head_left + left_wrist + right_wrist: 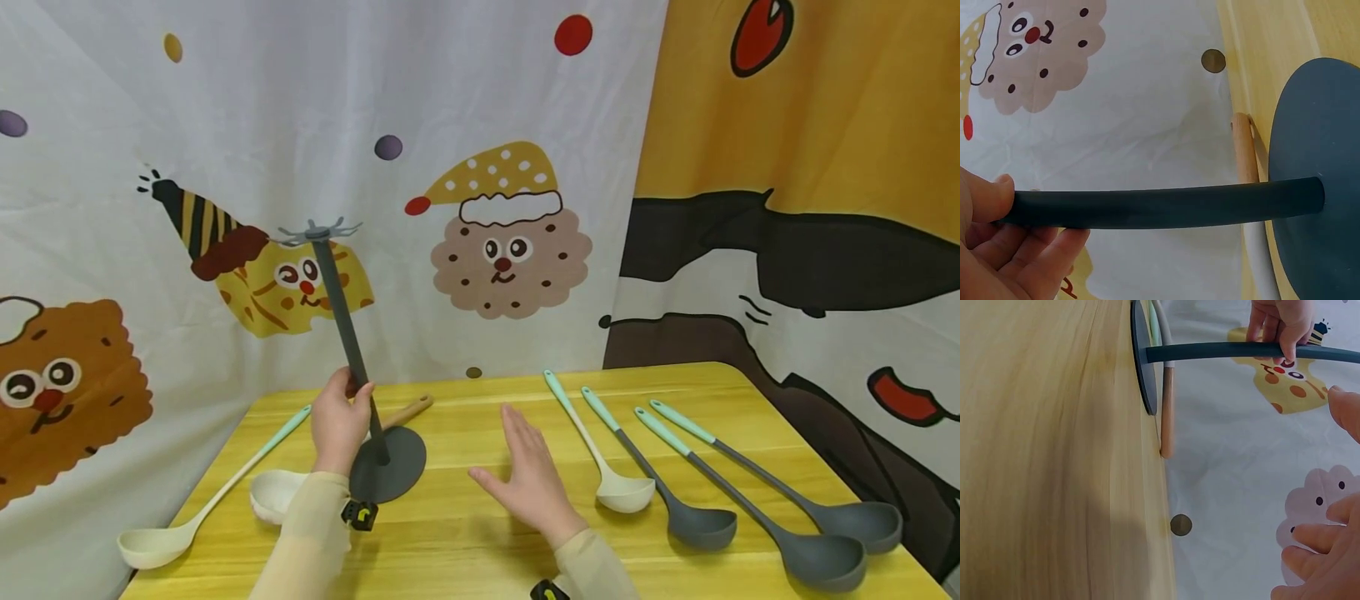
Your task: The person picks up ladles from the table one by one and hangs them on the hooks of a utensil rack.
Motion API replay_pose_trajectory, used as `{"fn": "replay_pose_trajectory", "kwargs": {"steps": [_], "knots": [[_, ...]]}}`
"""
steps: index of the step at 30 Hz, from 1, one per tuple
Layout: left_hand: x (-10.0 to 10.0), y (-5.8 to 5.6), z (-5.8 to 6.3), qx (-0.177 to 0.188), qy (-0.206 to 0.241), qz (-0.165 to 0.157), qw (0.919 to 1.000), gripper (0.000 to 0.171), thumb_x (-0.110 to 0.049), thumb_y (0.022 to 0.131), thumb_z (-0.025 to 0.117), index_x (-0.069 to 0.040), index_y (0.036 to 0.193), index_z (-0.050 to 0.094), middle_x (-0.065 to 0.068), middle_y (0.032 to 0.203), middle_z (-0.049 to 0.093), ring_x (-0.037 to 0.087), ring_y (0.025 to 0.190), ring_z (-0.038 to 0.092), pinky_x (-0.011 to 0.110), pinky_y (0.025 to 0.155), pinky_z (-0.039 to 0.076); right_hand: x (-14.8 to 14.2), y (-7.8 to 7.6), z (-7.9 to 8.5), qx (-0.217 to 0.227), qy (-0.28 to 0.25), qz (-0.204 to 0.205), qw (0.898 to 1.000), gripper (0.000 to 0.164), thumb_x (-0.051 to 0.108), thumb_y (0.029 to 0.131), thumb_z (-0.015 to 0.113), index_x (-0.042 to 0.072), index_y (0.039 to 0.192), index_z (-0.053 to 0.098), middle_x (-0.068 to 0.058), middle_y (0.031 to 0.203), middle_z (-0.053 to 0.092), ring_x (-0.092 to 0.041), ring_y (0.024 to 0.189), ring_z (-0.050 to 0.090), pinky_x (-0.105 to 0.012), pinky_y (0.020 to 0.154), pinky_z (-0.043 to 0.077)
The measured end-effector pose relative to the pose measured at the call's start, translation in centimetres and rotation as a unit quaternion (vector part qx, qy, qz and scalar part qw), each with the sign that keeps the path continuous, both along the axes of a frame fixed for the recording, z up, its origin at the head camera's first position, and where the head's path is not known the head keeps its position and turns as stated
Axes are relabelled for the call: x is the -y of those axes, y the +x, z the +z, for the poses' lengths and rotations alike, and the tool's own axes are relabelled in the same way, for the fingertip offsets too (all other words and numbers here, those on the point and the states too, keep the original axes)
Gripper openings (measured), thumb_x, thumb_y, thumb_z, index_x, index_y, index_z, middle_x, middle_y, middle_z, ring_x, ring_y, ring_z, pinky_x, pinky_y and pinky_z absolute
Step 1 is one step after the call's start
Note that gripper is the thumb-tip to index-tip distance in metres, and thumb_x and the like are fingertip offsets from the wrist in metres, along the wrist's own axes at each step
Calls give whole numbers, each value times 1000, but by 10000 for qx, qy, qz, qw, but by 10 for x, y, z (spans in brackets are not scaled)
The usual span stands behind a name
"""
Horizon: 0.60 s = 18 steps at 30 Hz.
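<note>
My left hand (341, 425) holds the pole of a dark grey utensil stand (341, 312), thumb on one side and fingers on the other. The stand has a ring of hooks at its top and a round base (1316, 144) low over the table; whether it rests flat I cannot tell. No utensil hangs on the hooks. To the right of the stand, my right hand (525, 475) is held over the table with straight fingers and a spread thumb, touching nothing. A white-headed ladle (273, 493) with a wooden handle (1168, 412) lies partly hidden behind the stand and left forearm.
On the left of the wooden table (457, 533) lies a cream ladle (161, 543) with a mint handle. Another cream ladle (624, 490) and several grey ones, such as the grey ladle (701, 525), lie on the right. A patterned curtain (465, 83) hangs behind.
</note>
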<state>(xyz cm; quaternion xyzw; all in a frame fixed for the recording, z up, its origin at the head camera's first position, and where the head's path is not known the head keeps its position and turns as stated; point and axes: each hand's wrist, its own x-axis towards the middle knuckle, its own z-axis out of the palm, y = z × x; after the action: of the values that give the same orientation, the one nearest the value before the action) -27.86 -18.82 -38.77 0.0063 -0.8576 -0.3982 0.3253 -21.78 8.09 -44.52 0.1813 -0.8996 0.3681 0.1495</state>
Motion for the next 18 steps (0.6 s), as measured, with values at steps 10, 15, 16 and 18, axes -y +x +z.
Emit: {"fn": "replay_pose_trajectory", "kwargs": {"steps": [10, 15, 16, 18], "knots": [[-14, 8, 9, -199, -76, -247, 9995, 13, -9, 91, 71, -1, 100, 65, 18, 91, 70, 38, 90, 68, 52, 79, 51, -7, -1, 1, -13, 26, -126, 9999, 97, 51, 90, 68, 1, 157, 20, -17, 161, 22, -36, 146, 22, -55, 116, 13], [-30, 14, 16, -230, -55, -525, 9983, 12, -8, 90, 73, -3, 99, 66, 15, 89, 70, 35, 89, 68, 50, 77, 53, -11, -3, 4, -67, 21, -158, 9999, 96, 47, 89, 70, 1, 157, 19, -16, 161, 22, -36, 146, 22, -54, 117, 13], [-34, 15, 17, -218, -25, -585, 9980, 12, -8, 90, 73, -4, 100, 66, 14, 89, 70, 34, 89, 68, 49, 77, 53, -12, -3, 5, -88, 28, -175, 9998, 96, 46, 89, 71, 1, 157, 19, -16, 161, 22, -36, 146, 22, -54, 117, 13], [-40, 16, 18, -260, -22, -696, 9972, 14, -8, 90, 73, -3, 101, 67, 13, 89, 71, 33, 89, 68, 49, 76, 54, -15, -4, 7, -122, 27, -204, 9997, 96, 45, 89, 72, 1, 157, 19, -16, 161, 21, -36, 147, 22, -54, 117, 14]]}}
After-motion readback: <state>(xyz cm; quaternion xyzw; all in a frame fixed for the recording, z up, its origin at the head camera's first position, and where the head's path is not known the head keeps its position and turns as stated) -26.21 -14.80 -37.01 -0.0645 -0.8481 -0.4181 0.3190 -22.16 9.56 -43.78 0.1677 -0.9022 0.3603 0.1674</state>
